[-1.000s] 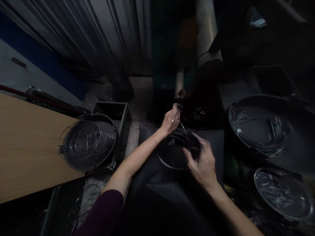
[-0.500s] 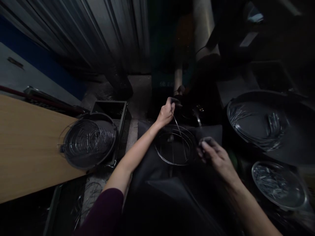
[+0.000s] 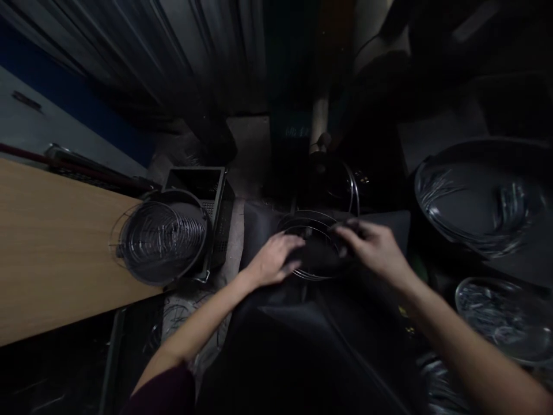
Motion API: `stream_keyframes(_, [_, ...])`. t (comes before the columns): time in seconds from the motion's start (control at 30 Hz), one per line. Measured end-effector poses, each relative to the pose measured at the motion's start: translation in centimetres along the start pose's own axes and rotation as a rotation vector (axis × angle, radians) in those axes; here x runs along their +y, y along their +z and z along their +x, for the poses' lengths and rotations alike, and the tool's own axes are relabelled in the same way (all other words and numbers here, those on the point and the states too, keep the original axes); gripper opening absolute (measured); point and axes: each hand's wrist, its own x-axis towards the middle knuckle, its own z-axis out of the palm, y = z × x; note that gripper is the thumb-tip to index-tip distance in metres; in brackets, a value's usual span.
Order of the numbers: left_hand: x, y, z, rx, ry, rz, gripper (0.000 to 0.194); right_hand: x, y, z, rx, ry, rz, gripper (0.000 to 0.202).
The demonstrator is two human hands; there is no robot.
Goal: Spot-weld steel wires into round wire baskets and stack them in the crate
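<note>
Several thin metal wire rings (image 3: 317, 278) lie in front of me on a dark surface, partly covered by my hands. At the rings' left side is my left hand (image 3: 274, 259), its fingers stretched out and apart, with nothing visible in them. My right hand (image 3: 374, 245) is over the right side of the rings, thumb and fingers brought together. Blur and darkness hide what it pinches. Just above its fingertips curve bright wire hoops (image 3: 355, 193); whether the hand touches them I cannot tell.
At left, a round basin (image 3: 201, 262) holds wire rings beside a dark plastic crate (image 3: 216, 173) and a wooden board (image 3: 64, 248). A large dark basin (image 3: 470, 151) with wire pieces stands right. Below it is a clear bowl (image 3: 536, 351) of small metal parts. Dark machinery (image 3: 319, 124) stands ahead.
My left hand has let go of a straight piece of wire and come down toward me, its fingers opening. My right hand has moved slightly up, to the rings' edge. The view has shifted slightly.
</note>
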Motion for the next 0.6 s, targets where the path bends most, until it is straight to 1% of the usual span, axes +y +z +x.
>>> stream_keyframes(0.03, [0.0,0.7,-1.6,-0.088,0.014,0.114,0.054,-0.5,0.0,0.8,0.053,0.041,0.061,0.038])
stream_keyframes(0.07, [-0.2,1.4,-2.5,-0.143,0.006,0.221,0.058,-0.9,0.1,1.6,0.081,0.072,0.116,0.040])
stream_keyframes(0.1, [-0.4,2.0,-2.8,-0.172,-0.016,0.314,0.060,-1.2,0.5,2.1,0.079,0.092,0.164,0.041])
stream_keyframes(0.13, [-0.8,2.5,-2.6,-0.177,-0.045,0.384,0.059,-1.3,0.9,2.5,0.062,0.104,0.207,0.043])
stream_keyframes(0.2, [-1.5,2.8,-0.9,-0.171,-0.076,0.449,0.059,-1.0,2.0,2.7,0.021,0.105,0.261,0.046])
stream_keyframes(0.27, [-2.0,2.1,1.0,-0.166,-0.065,0.452,0.064,-0.6,2.8,2.5,-0.010,0.099,0.280,0.046])
stream_keyframes(0.33, [-2.1,1.0,2.4,-0.136,-0.045,0.431,0.070,-0.5,2.9,2.6,-0.027,0.076,0.282,0.044])
stream_keyframes(0.4, [-2.0,-0.1,3.5,-0.063,-0.015,0.387,0.073,-0.9,2.5,3.5,-0.029,0.030,0.272,0.041])
stream_keyframes(0.43, [-1.9,-0.5,3.9,-0.002,0.006,0.356,0.074,-1.2,2.2,4.2,-0.012,-0.002,0.271,0.039])
stream_keyframes(0.5, [-2.0,-1.1,5.0,0.174,0.063,0.278,0.075,-2.2,1.5,5.8,0.036,-0.044,0.295,0.037])
stream_keyframes(0.6, [-2.5,-1.8,7.1,0.472,0.186,0.153,0.070,-3.8,0.5,8.3,0.072,-0.036,0.397,0.039])
